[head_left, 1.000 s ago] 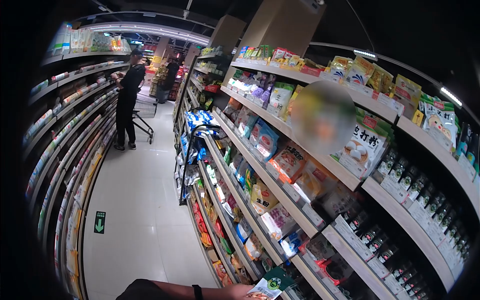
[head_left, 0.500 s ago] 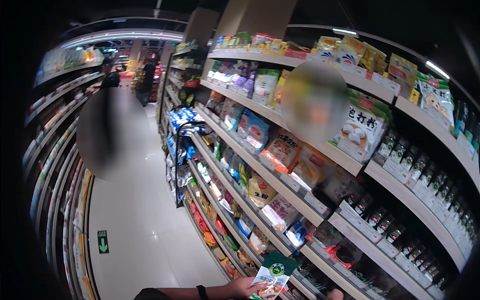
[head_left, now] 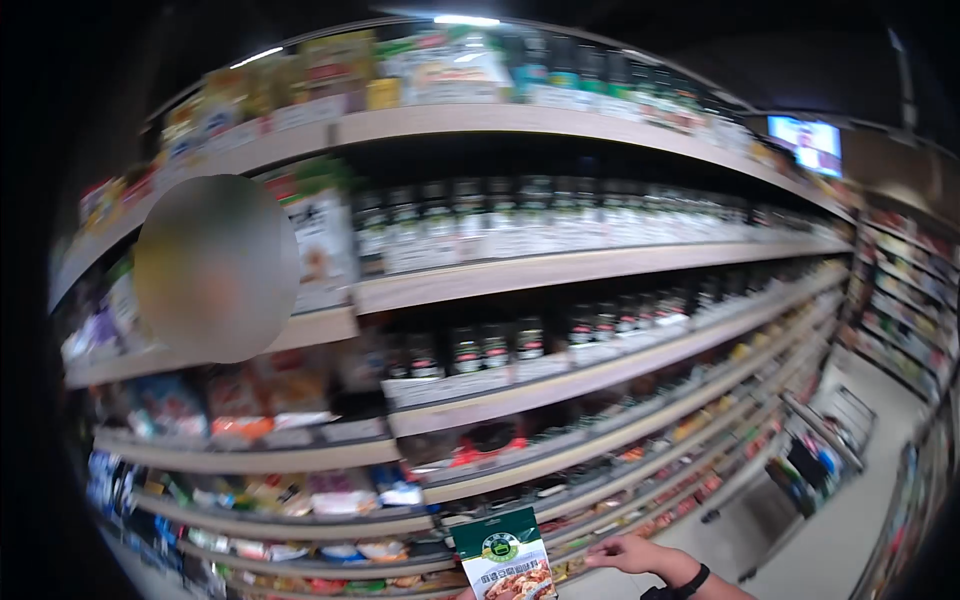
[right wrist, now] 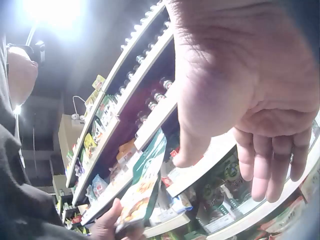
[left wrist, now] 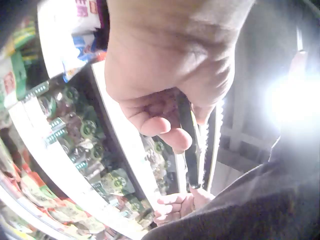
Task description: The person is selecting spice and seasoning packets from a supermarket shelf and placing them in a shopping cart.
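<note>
A green-and-white food packet (head_left: 505, 553) with a picture of food on its front stands upright at the bottom of the head view. My left hand (left wrist: 172, 70) grips it, and in the left wrist view the packet (left wrist: 188, 140) shows nearly edge-on between thumb and fingers. The left fingers (right wrist: 106, 221) appear at its lower end in the right wrist view. Just to the right of the packet is my right hand (head_left: 632, 553), holding nothing. Its fingers and thumb (right wrist: 187, 150) extend loosely, apart from the packet.
Tall shelves (head_left: 600, 265) curve across the front, stocked with rows of small jars (head_left: 500, 205) and bagged goods (head_left: 320, 240). A shopping cart (head_left: 800, 465) with goods stands in the aisle at the right. Beyond it is another shelf unit (head_left: 905, 300). A lit screen (head_left: 805, 145) hangs upper right.
The head view has swung right, from the long aisle to the jar shelves and the cart. The packet stays in my left hand. My right hand has come into fuller view beside it.
</note>
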A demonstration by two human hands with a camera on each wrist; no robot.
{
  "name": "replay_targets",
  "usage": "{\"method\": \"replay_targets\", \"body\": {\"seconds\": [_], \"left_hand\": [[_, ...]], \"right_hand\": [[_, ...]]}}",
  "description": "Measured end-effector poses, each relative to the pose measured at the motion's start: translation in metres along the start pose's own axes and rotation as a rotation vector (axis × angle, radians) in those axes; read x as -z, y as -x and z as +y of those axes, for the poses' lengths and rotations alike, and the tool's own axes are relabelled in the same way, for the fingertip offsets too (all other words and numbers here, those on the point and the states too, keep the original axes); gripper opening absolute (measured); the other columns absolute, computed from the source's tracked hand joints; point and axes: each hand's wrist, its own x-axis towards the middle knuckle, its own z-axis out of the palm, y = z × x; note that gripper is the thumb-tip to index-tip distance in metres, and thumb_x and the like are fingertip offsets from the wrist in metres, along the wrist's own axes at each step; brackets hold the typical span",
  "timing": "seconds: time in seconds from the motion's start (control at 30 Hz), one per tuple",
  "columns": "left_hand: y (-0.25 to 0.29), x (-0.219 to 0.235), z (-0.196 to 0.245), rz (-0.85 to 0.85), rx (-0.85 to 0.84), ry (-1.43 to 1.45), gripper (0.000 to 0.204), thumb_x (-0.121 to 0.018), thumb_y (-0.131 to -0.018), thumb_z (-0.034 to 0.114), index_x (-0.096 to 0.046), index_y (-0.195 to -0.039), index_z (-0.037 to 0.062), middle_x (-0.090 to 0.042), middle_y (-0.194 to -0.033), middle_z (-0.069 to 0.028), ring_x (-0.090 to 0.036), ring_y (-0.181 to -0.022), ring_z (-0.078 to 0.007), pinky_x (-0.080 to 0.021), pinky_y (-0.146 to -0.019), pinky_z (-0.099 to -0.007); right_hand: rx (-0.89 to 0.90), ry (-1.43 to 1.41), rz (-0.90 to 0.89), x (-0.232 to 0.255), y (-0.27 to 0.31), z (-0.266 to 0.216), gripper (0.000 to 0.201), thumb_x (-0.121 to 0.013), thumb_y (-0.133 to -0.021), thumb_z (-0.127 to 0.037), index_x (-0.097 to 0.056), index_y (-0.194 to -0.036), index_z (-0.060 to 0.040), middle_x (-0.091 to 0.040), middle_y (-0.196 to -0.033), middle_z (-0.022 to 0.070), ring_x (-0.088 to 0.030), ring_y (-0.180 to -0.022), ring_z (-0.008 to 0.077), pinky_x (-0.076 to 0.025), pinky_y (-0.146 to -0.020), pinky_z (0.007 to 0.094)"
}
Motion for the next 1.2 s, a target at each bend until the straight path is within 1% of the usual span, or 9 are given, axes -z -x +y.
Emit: {"method": "replay_targets", "body": {"seconds": [0.03, 0.13, 0.17, 0.27, 0.57, 0.77, 0.9, 1.1, 1.2], "left_hand": [[-0.009, -0.012, 0.019, -0.093, 0.152, -0.191, 0.031, -0.054, -0.090, 0.006, -0.052, -0.121, 0.0021, -0.062, -0.110, -0.0086, -0.060, -0.090, -0.0185, -0.051, -0.075, -0.0314], [-0.046, -0.036, -0.032, -0.202, 0.337, 0.499, 0.040, -0.055, -0.085, 0.000, -0.048, -0.125, 0.0029, -0.054, -0.126, -0.0133, -0.053, -0.107, -0.0237, -0.048, -0.085, -0.0370], [-0.048, -0.041, -0.031, -0.403, 0.301, 0.305, 0.048, -0.055, -0.081, -0.003, -0.046, -0.128, 0.0033, -0.047, -0.135, -0.0158, -0.043, -0.121, -0.0265, -0.043, -0.094, -0.0417], [-0.034, -0.104, 0.020, -0.460, 0.027, -0.428, 0.053, -0.070, -0.079, 0.005, -0.047, -0.126, 0.0006, -0.059, -0.120, -0.0103, -0.057, -0.107, -0.0223, -0.049, -0.087, -0.0368], [-0.013, -0.256, 0.031, -0.654, 0.070, -0.613, 0.037, -0.074, -0.077, 0.009, -0.062, -0.112, 0.0014, -0.066, -0.107, -0.0081, -0.060, -0.095, -0.0156, -0.049, -0.082, -0.0307], [0.009, -0.390, -0.025, -0.729, 0.135, -0.243, 0.041, -0.076, -0.075, 0.009, -0.061, -0.112, -0.0001, -0.065, -0.103, -0.0088, -0.061, -0.091, -0.0138, -0.051, -0.075, -0.0292], [0.009, -0.452, -0.052, -0.835, 0.125, -0.502, 0.040, -0.075, -0.077, 0.014, -0.063, -0.113, 0.0009, -0.066, -0.082, -0.0036, -0.061, -0.066, -0.0091, -0.048, -0.056, -0.0240], [0.014, -0.544, -0.081, -1.054, 0.355, -0.306, 0.034, -0.070, -0.083, 0.004, -0.056, -0.113, -0.0008, -0.065, -0.089, -0.0080, -0.066, -0.070, -0.0150, -0.052, -0.054, -0.0256], [0.006, -0.574, -0.101, -1.126, 0.408, -0.240, 0.033, -0.066, -0.085, 0.003, -0.053, -0.115, -0.0019, -0.065, -0.089, -0.0092, -0.067, -0.070, -0.0167, -0.052, -0.054, -0.0257]], "right_hand": [[0.016, -0.095, -0.020, -0.006, 0.014, -0.003, 0.047, -0.068, -0.086, -0.042, -0.064, -0.108, -0.0010, -0.064, -0.088, 0.0017, -0.055, -0.079, 0.0090, -0.045, -0.072, 0.0239], [0.057, -0.289, -0.098, -0.014, 0.055, -0.014, 0.040, -0.064, -0.090, -0.037, -0.062, -0.111, -0.0031, -0.062, -0.088, -0.0025, -0.052, -0.079, 0.0067, -0.042, -0.072, 0.0194], [0.044, -0.307, -0.126, -0.010, 0.066, -0.018, 0.038, -0.063, -0.091, -0.036, -0.062, -0.112, -0.0038, -0.062, -0.090, -0.0033, -0.052, -0.080, 0.0063, -0.042, -0.072, 0.0187], [0.090, -0.460, -0.137, -0.004, 0.101, -0.020, 0.032, -0.064, -0.091, -0.025, -0.060, -0.115, -0.0043, -0.063, -0.099, -0.0034, -0.055, -0.086, 0.0066, -0.045, -0.078, 0.0212], [0.217, -0.404, 0.137, 0.051, 0.225, 0.045, 0.039, -0.068, -0.088, -0.024, -0.058, -0.119, -0.0021, -0.065, -0.107, 0.0019, -0.056, -0.094, 0.0103, -0.045, -0.088, 0.0266], [0.141, -0.510, 0.139, 0.111, 0.326, 0.115, 0.033, -0.061, -0.093, -0.026, -0.059, -0.113, -0.0007, -0.066, -0.094, 0.0028, -0.061, -0.084, 0.0094, -0.049, -0.082, 0.0254], [0.135, -0.763, 0.206, 0.130, 0.384, 0.151, 0.031, -0.057, -0.094, -0.027, -0.057, -0.111, -0.0002, -0.065, -0.090, 0.0076, -0.064, -0.073, 0.0121, -0.054, -0.070, 0.0261], [-0.089, -0.758, 0.474, 0.163, 0.452, 0.174, 0.037, -0.053, -0.095, -0.036, -0.058, -0.111, -0.0025, -0.062, -0.076, 0.0034, -0.059, -0.058, 0.0092, -0.051, -0.052, 0.0226], [-0.235, -0.779, 0.577, 0.180, 0.465, 0.188, 0.035, -0.054, -0.096, -0.033, -0.059, -0.111, -0.0021, -0.065, -0.087, 0.0044, -0.059, -0.060, 0.0093, -0.051, -0.053, 0.0232]]}}
